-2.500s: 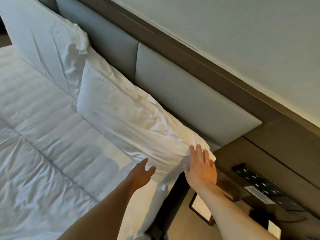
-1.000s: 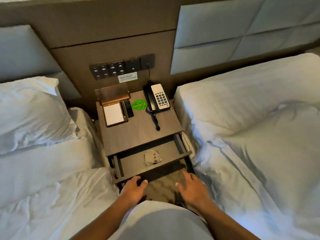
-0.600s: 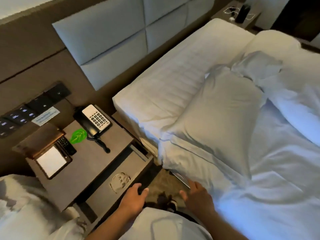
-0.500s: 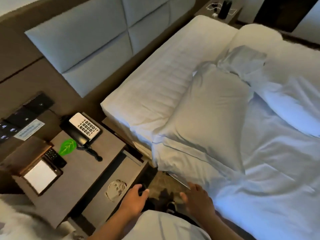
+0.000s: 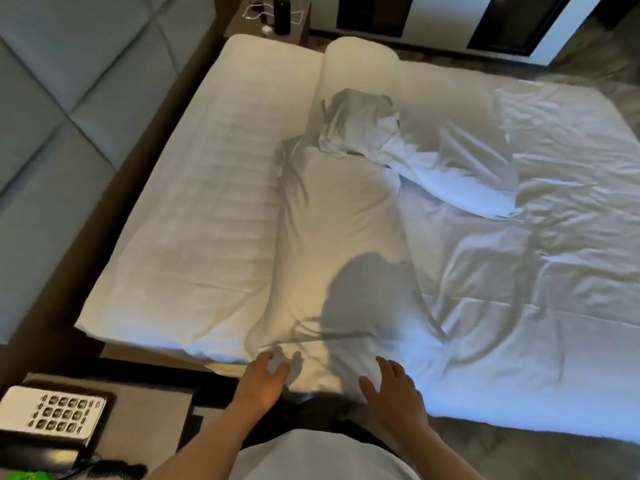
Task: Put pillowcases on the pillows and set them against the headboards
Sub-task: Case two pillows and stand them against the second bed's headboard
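A long white pillow (image 5: 339, 237) lies flat on the bed, its near end at the mattress edge just in front of me. My left hand (image 5: 261, 381) hovers open at that end's left corner, fingers spread. My right hand (image 5: 394, 386) is open at its right corner. Neither hand grips anything. A crumpled white pillowcase (image 5: 356, 128) rests on the pillow's far end. A second white pillow (image 5: 460, 178) lies tilted to its right. A third pillow (image 5: 360, 62) sits at the bed's far side. The grey padded headboard (image 5: 59, 98) runs along the left.
The white bed (image 5: 194, 216) fills the view, its rumpled duvet (image 5: 554, 271) on the right. A bedside table with a telephone (image 5: 52, 417) stands at the lower left. Another nightstand (image 5: 273, 15) with a dark cylinder is at the far top.
My view has swung from the made left bed, past the bedside table, to the right bed. Both hands moved up to the near end of the flat pillow.
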